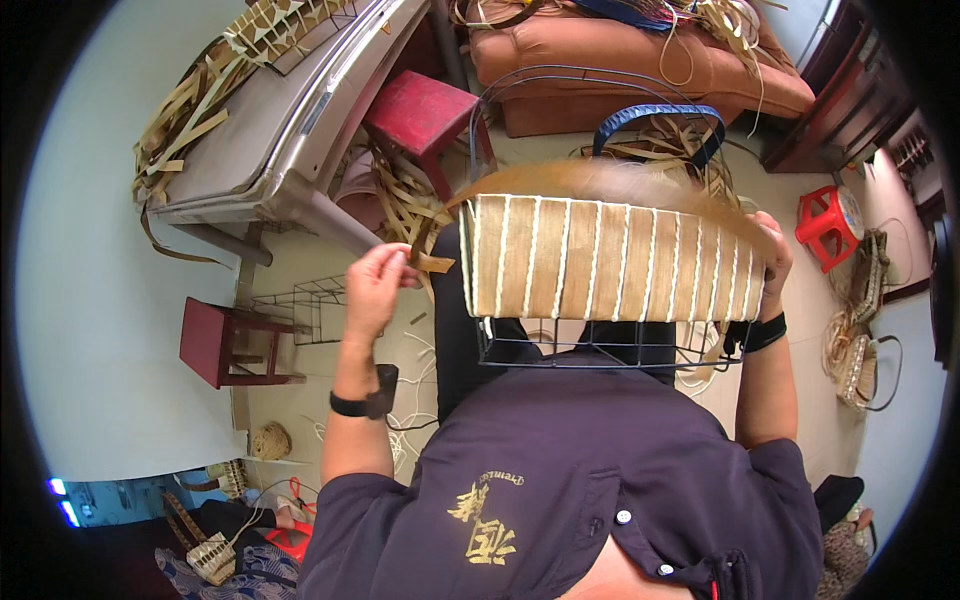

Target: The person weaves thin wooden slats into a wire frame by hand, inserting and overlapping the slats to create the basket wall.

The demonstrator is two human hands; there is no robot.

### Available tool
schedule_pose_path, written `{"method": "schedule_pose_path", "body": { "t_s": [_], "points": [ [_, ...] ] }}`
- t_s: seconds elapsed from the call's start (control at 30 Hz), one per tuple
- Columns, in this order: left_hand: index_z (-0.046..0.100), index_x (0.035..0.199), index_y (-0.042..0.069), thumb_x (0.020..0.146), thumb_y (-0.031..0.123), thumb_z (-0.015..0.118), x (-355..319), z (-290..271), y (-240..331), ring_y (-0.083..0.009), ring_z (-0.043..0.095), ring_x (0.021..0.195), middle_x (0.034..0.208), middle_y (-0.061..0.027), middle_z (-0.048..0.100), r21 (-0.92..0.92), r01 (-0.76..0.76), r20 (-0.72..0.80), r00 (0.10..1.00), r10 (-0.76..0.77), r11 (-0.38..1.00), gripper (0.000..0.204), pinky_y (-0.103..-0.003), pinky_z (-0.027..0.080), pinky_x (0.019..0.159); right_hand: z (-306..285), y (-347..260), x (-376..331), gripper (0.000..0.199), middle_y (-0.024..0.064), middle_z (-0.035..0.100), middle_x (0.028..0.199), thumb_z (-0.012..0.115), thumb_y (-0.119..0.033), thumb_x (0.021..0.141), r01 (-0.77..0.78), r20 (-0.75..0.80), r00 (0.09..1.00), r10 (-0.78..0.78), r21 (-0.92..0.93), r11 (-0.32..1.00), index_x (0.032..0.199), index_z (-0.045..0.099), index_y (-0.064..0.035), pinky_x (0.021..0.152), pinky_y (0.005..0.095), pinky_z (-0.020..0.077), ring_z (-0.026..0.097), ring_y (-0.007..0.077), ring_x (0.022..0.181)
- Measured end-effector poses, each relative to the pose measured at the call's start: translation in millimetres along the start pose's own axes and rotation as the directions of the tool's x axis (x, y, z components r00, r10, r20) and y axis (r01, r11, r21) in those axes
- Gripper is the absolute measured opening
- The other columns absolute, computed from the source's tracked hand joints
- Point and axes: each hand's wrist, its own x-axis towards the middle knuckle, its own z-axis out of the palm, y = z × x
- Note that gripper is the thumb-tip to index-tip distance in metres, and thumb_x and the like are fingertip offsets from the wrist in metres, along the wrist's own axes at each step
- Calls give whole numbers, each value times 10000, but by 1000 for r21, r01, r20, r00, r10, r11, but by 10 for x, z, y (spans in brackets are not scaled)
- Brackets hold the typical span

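On my lap rests a basket (615, 260) with a dark wire frame. Its near side is covered with tan flat strips crossed by white twisted cords, and the bare wires (600, 352) show along its lower edge. A brown flat strip (600, 180), smeared by motion, arcs over the top. My left hand (375, 285), off the basket's left end, is pinched on the end of a brown strip (434, 264). Closed at the basket's right end is my right hand (770, 265); its fingertips are partly hidden behind it.
A red stool (420, 110) stands beyond the basket, near a grey table (260, 130) bearing loose strips. An orange sofa (620, 60) is at the back. Another wire frame (305, 310) and a dark red stool (225, 345) are at left; a red plastic stool (830, 225) is at right.
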Motion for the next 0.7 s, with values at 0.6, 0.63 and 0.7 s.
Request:
{"method": "schedule_pose_path", "body": {
  "t_s": [0.6, 0.63, 0.7],
  "points": [
    [467, 1547, 191, 861, 65, 732, 522, -28, -521, -227, 707, 1087, 1497, -115, 560, 291, 28, 112, 992, -64, 956, 747, -358, 575, 867, 886, 485, 233, 380, 10, 397, 553, 663, -277, 743, -146, 416, 894, 164, -76, 986, 589, 346, -134, 714, 319, 431, 408, 154, 572],
    [467, 1547, 191, 861, 65, 732, 601, -46, -533, -227, 707, 1087, 1497, -115, 560, 289, 27, 114, 992, -62, 957, 747, -358, 575, 867, 889, 519, 246, 381, 10, 403, 552, 659, -272, 743, -162, 419, 890, 183, -86, 983, 589, 339, -134, 704, 314, 428, 399, 151, 565],
    [599, 1397, 161, 879, 65, 705, 724, -103, -526, -239, 749, 828, 1175, -116, 735, 382, 56, 25, 997, -71, 922, 538, -384, 583, 693, 869, 608, 279, 378, 15, 408, 544, 652, -266, 745, -153, 414, 894, 175, -85, 985, 582, 337, -134, 693, 319, 425, 405, 151, 556]
  ]
}}
